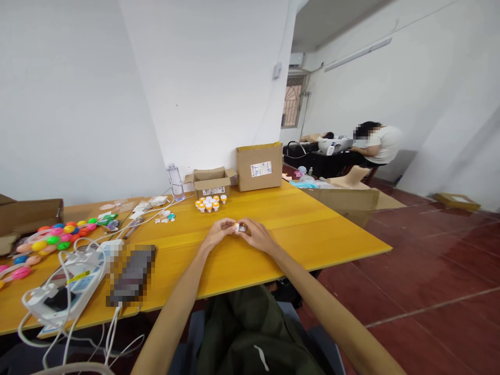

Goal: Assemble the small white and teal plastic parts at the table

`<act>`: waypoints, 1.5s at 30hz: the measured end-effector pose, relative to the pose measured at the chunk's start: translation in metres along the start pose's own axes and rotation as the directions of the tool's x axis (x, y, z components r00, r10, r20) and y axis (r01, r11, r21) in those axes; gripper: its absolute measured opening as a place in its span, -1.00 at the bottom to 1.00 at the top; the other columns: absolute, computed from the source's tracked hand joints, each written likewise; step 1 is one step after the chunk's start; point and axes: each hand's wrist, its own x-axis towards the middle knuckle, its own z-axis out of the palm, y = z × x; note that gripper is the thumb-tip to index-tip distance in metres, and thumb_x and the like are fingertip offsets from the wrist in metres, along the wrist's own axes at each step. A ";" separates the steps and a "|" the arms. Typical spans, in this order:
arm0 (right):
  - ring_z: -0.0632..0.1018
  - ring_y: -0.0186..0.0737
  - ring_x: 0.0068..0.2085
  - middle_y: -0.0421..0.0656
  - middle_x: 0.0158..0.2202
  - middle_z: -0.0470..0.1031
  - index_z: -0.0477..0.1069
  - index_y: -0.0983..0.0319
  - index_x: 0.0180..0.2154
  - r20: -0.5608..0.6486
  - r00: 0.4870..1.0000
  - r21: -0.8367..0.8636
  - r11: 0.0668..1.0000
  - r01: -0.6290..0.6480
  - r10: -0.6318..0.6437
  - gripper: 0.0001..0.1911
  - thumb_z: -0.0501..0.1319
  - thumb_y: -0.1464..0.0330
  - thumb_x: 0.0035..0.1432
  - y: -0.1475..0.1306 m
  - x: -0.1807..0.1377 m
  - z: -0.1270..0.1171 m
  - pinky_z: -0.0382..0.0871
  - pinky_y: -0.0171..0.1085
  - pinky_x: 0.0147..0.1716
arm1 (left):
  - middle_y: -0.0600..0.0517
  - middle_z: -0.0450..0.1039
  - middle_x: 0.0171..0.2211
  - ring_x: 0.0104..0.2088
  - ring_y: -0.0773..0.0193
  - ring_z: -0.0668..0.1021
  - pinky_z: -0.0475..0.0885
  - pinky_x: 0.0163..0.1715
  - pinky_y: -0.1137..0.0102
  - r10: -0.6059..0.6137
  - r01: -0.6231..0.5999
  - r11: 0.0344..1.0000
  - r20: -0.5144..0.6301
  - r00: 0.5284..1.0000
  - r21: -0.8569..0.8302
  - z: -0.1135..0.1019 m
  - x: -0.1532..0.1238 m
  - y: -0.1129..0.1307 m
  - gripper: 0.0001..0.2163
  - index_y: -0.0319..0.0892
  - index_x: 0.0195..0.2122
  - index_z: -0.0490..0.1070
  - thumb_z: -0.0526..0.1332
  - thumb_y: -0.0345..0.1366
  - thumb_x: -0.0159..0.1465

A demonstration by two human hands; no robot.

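Both of my hands meet over the middle of the yellow table [312, 229]. My left hand [217, 234] and my right hand [255, 235] pinch a small white and dark object [239, 227] between their fingertips; it is too small to name. Beyond them stands a cluster of several small orange-and-white capped vials [210, 203], apart from my hands. Behind the vials sits a small open cardboard box [211, 182].
A larger closed cardboard box [259, 166] and a plastic water bottle [175, 182] stand at the back. Colourful plastic balls [54, 237], a white power strip with cables [70, 286] and a blurred dark device [130, 275] lie left. A seated person [377, 143] is far right.
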 end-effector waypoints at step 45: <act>0.52 -0.12 -0.15 -0.10 -0.19 0.52 0.35 0.14 -0.17 -0.033 0.998 -0.050 0.997 0.055 -0.057 -0.85 0.19 0.35 0.17 0.001 -0.002 0.001 0.37 -0.23 -0.17 | 0.12 0.34 -0.60 -0.50 0.32 0.36 0.24 -0.41 0.41 0.123 -0.102 0.952 -0.057 0.991 0.289 0.009 -0.001 0.003 -0.62 -0.19 -0.57 0.41 0.25 0.06 0.11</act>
